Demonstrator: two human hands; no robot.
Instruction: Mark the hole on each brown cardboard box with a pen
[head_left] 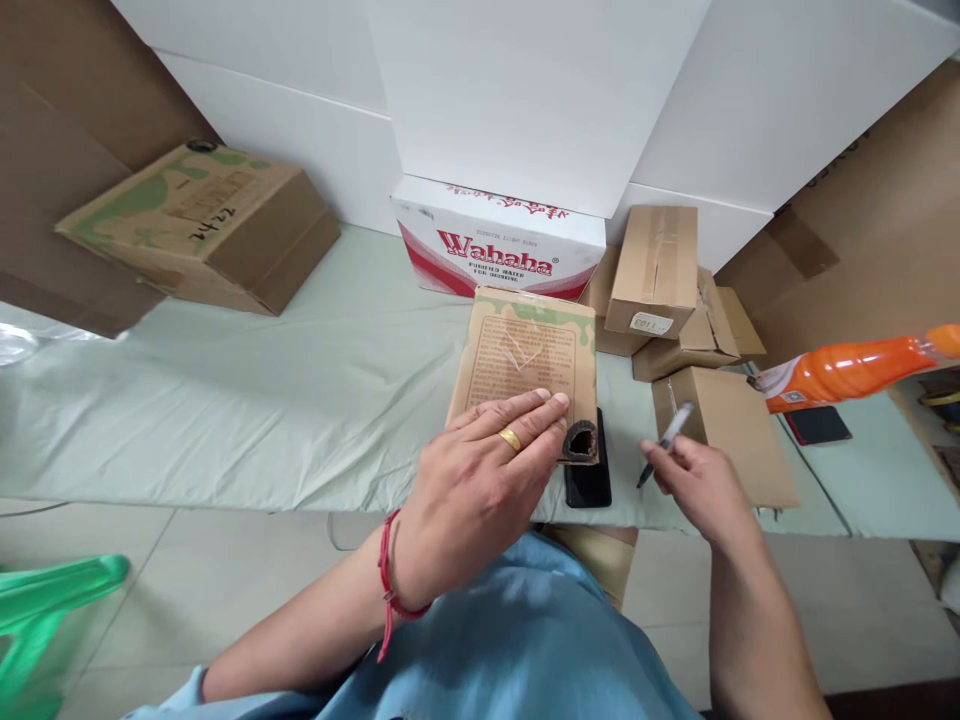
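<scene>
My left hand (pixel 487 490): flat, fingers extended, on one printed cardboard carton (pixel 526 345) (steady, even pressure advisable). My right hand (pixel 701 487): pinching one black-tipped pen (pixel 677 424).

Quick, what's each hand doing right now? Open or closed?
Left hand: open, fingers straight, lying on the cardboard box; its thumb is hidden.
Right hand: closed, holding a pen.

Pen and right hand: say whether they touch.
Touching: the head view shows the right hand pinching the pen, which sticks out on both sides.
</scene>
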